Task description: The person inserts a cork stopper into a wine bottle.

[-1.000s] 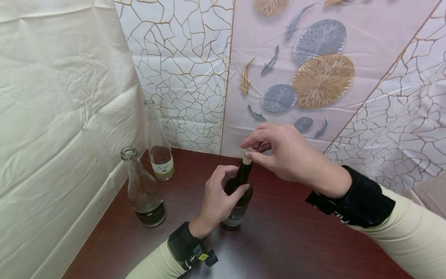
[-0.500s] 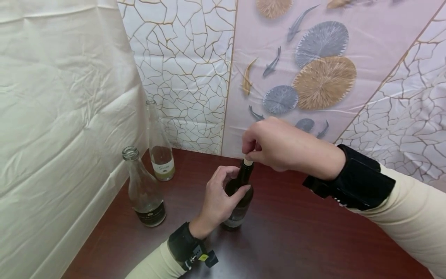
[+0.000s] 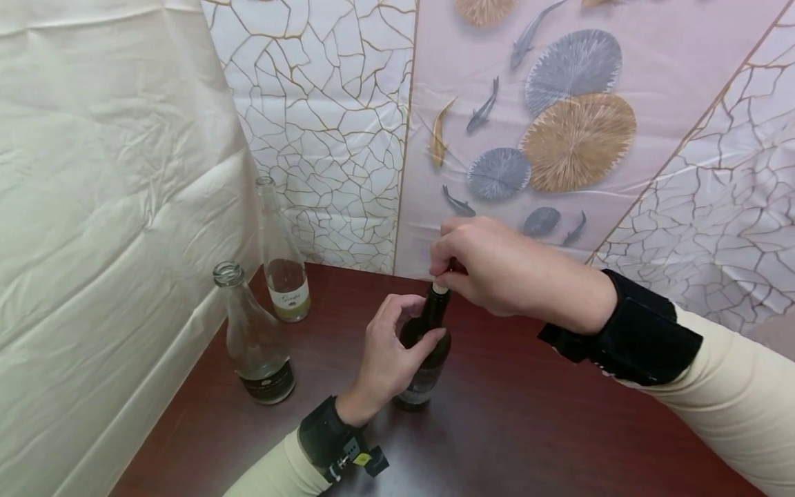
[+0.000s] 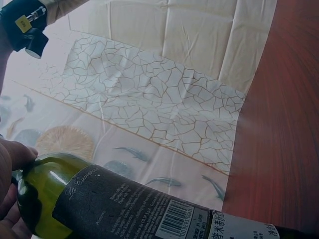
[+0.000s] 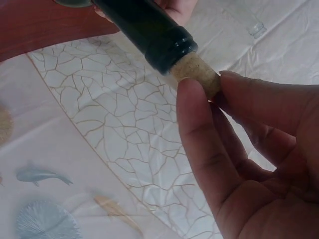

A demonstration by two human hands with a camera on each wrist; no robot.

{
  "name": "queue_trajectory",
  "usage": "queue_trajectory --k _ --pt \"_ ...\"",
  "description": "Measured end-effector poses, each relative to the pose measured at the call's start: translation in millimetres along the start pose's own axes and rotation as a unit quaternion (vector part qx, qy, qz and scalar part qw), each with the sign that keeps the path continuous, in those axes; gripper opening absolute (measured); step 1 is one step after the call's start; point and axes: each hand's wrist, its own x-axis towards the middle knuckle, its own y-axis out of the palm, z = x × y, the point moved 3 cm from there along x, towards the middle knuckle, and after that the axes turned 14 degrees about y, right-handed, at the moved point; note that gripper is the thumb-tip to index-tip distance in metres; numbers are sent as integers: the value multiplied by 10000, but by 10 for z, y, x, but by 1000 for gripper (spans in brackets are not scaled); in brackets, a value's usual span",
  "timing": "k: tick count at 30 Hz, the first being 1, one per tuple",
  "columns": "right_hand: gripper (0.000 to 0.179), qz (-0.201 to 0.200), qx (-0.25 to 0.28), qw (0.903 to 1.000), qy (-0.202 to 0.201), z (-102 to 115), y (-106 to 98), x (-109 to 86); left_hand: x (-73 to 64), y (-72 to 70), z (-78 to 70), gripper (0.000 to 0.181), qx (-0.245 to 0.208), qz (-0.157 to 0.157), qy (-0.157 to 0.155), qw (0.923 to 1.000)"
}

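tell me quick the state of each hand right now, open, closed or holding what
Left hand: closed round the dark green bottle.
Right hand: closed, pinching the cork by its outer end.

A speckled tan cork is pinched between the fingertips of the right hand, with its far end ringed by the lip of a dark green bottle. Beyond the bottle's neck, parts of the left hand are seen – mostly hidden or cut off by the frame. Beside the left hand, a reddish-brown tabletop is shown. Beyond the right fingertips, the neck of a clear glass bottle is faintly made out. Behind the right hand, a white cloth is veined with golden lines – bordered by a pinkish panel printed with fish.
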Motion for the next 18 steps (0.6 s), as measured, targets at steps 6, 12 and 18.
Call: queue_trajectory --k 6,12,18 --pt "8 -272 66 9996 25 -22 6 -56 15 9 -13 39 18 -9 17 10000" --pt "8 -412 -44 9990 189 -19 64 -100 0 19 -12 39 5 -9 -5 10000" --pt "13 -664 -120 9976 117 14 109 -108 -35 10 4 39 -107 -94 -123 9998"
